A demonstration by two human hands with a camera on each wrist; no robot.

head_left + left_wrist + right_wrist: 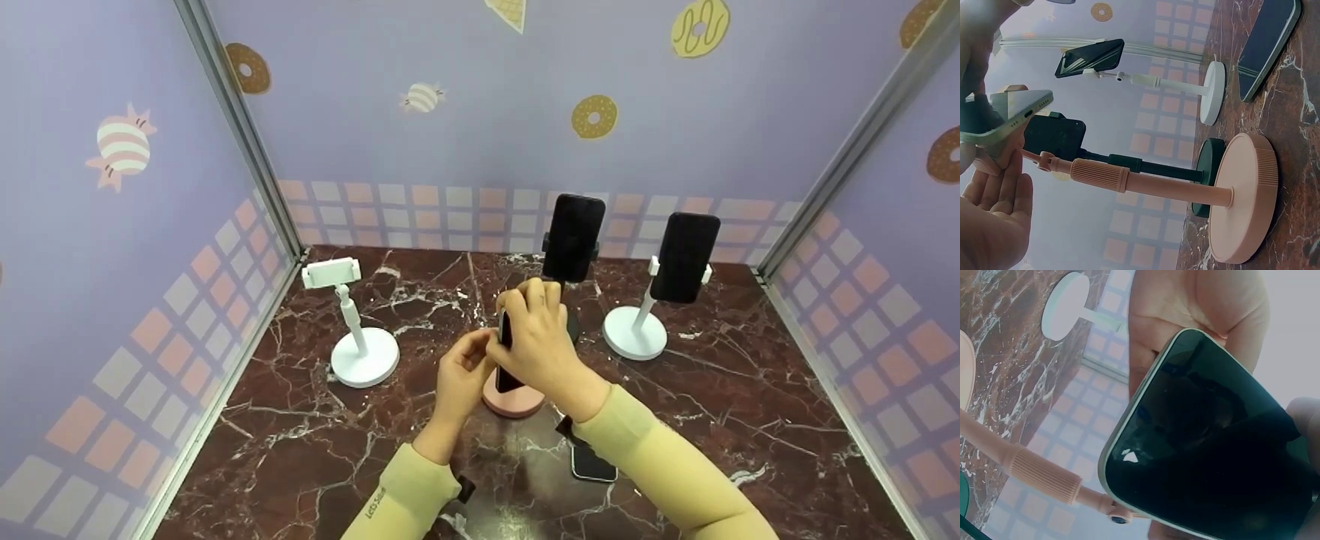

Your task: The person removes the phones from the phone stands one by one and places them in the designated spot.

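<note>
My right hand [544, 337] grips a dark-screened smartphone [1202, 433], tilted, at the top of a pink phone stand [1157, 185]. My left hand [461, 375] is on the other side; its fingers hold the stand's pink clamp [1015, 140] from behind. In the left wrist view the phone's bottom edge lies across the clamp; whether the clamp's arms grip it I cannot tell. The stand's round pink base [514, 405] rests on the marbled table. From the head view, my hands and the phone hide the clamp.
A white stand [365, 356] with a bare clamp stands left. Behind, a dark green stand holds a black phone [574, 236]; to the right, a white stand [634, 332] holds another phone [684, 255]. One more phone [594, 463] lies flat near my right forearm. Patterned walls enclose the table.
</note>
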